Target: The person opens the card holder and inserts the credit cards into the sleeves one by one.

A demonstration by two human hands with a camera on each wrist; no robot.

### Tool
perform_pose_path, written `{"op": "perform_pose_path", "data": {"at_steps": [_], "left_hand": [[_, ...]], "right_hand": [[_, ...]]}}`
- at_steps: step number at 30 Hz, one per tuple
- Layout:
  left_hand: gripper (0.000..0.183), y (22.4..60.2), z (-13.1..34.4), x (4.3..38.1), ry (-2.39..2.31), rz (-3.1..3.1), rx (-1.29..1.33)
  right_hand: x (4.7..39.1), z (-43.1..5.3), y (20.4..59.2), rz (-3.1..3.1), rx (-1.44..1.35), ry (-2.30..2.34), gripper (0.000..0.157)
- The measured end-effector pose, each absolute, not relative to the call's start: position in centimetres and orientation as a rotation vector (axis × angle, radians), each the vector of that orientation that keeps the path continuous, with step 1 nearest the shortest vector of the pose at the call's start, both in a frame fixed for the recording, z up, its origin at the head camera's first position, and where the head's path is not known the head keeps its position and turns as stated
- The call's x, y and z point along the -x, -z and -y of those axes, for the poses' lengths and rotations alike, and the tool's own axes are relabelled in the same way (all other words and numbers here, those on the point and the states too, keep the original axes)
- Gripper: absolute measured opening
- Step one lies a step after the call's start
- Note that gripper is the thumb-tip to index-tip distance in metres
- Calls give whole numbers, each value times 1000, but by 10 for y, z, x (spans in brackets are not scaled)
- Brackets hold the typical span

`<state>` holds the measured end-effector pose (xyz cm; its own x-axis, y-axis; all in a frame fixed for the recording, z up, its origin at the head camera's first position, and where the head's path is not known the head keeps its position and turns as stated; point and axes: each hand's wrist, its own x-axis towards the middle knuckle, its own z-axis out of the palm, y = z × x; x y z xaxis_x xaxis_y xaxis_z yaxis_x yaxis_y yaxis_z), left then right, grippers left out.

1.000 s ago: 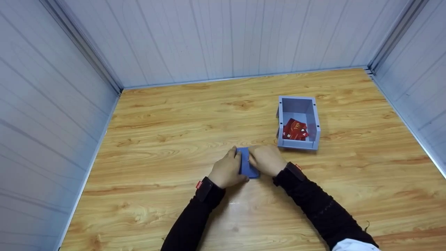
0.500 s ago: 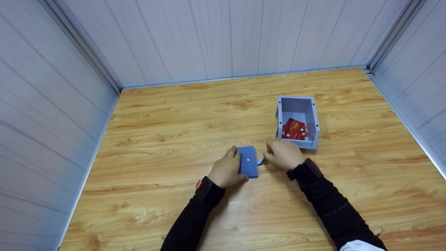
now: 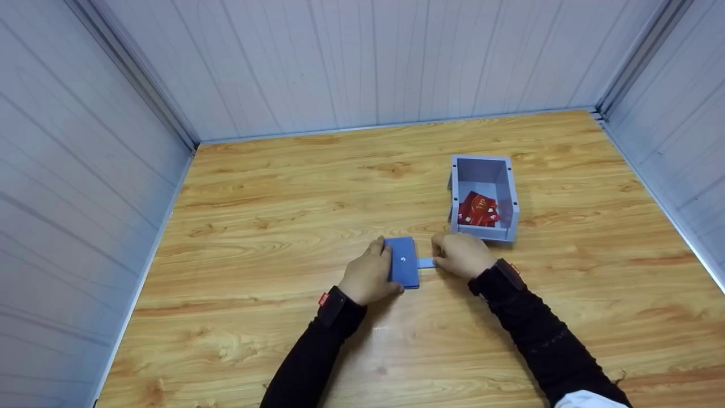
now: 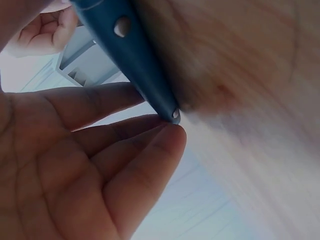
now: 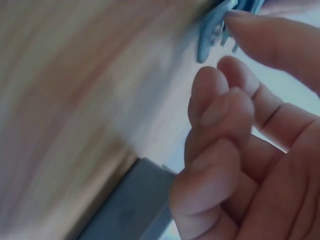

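Strap [image 3: 426, 263] of blue snap wallet [image 3: 403, 272], now straighter, seemingly unfastened; wallet held in left hand [image 3: 368, 276], strap at right hand [image 3: 461, 255], pinch unclear.

I face a pale panelled back wall [image 3: 340, 62]; a matching left wall [image 3: 73, 215] and right wall [image 3: 674, 141] flank me. My yellowish wood-grain tabletop [image 3: 272, 226] catches faint glare.

Pictured on a worktop [image 3: 283, 198], between left hand [image 3: 369, 275] and right hand [image 3: 463, 255]: a card holder [image 3: 404, 263], with a strap [image 3: 426, 263] running from its right side to the right hand. Behind and to the right: a bin [image 3: 514, 198], with cards [image 3: 479, 209] in its front half. At left, right and rear: walls [image 3: 351, 62].
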<state>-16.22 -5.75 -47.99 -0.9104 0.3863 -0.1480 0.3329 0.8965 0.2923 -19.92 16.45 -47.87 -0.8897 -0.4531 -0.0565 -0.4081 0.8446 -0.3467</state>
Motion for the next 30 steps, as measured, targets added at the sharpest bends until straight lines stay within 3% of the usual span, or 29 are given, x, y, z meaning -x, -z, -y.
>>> {"op": "perform_pose_path", "data": {"at_steps": [7,15,23,30], "left_hand": [[85,475,49,156,-260,-2930,-627],[51,476,30,148,-122,-3164,-688],[68,481,12,142,161,-3205,-601],[59,481,10,143,74,-3192,-615]], "right_hand": [[198,-160,481,-2873,762,520,5],[197,-155,485,-2920,910,531,5],[196,-153,487,-2933,991,562,6],[197,-154,486,-2921,964,564,7]]}}
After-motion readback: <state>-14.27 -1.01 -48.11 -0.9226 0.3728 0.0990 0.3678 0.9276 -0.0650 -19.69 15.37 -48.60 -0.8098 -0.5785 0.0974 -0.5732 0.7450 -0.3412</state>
